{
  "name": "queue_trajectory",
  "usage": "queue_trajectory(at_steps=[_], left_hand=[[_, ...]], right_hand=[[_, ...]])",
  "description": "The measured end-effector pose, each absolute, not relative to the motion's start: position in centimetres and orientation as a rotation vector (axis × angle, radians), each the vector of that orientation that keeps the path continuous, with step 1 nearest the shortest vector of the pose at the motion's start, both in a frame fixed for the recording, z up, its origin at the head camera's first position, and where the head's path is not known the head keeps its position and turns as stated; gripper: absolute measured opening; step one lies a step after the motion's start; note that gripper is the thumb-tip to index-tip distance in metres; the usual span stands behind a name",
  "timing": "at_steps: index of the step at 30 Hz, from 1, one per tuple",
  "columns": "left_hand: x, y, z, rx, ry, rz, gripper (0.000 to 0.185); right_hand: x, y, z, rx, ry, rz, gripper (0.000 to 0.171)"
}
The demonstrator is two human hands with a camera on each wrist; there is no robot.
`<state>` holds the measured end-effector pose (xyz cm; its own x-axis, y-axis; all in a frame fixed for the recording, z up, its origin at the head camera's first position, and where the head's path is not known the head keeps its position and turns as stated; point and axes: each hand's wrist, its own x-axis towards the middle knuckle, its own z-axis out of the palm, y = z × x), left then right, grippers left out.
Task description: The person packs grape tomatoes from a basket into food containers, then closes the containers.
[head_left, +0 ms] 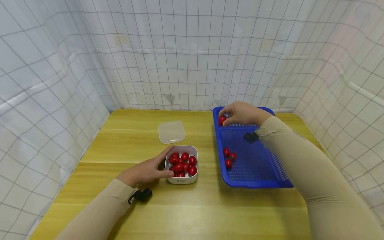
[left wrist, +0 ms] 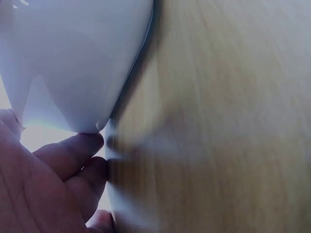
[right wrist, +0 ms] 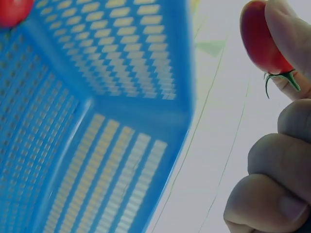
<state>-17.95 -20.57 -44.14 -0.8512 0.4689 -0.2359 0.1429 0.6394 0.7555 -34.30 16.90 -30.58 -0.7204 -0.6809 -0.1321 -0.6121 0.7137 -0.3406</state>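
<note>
My right hand [head_left: 243, 113] pinches a red cherry tomato [right wrist: 265, 39] between thumb and finger over the far left corner of the blue basket [head_left: 223, 176]. A green stem shows on this tomato. A few more cherry tomatoes [head_left: 228, 163] lie along the basket's left side. My left hand [head_left: 148, 170] holds the left side of a white square container [head_left: 182, 181], thumb at the near rim and fingers along the far left. Several cherry tomatoes [head_left: 178, 167] are inside the container. In the left wrist view, fingertips touch the container's outer wall [left wrist: 82, 58].
A translucent lid [head_left: 171, 132] lies flat on the wooden table [head_left: 126, 143], behind the white container. White grid-patterned curtains [head_left: 192, 60] enclose the table at the back and both sides. The basket has slotted walls [right wrist: 107, 39].
</note>
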Motion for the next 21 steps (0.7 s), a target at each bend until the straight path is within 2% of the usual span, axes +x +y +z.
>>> queue_trajectory(at_steps=[8, 21], left_hand=[[-18.0, -20.6, -44.3, 0.475, 2.452, 1.071, 0.105], [-18.1, -20.6, -44.4, 0.486, 2.444, 1.09, 0.106]], right_hand=[[-32.9, 14.0, -30.0, -1.083, 2.635, -0.43, 0.039], [-30.6, 10.1, -30.1, -1.191, 2.533, -0.489, 0.032]])
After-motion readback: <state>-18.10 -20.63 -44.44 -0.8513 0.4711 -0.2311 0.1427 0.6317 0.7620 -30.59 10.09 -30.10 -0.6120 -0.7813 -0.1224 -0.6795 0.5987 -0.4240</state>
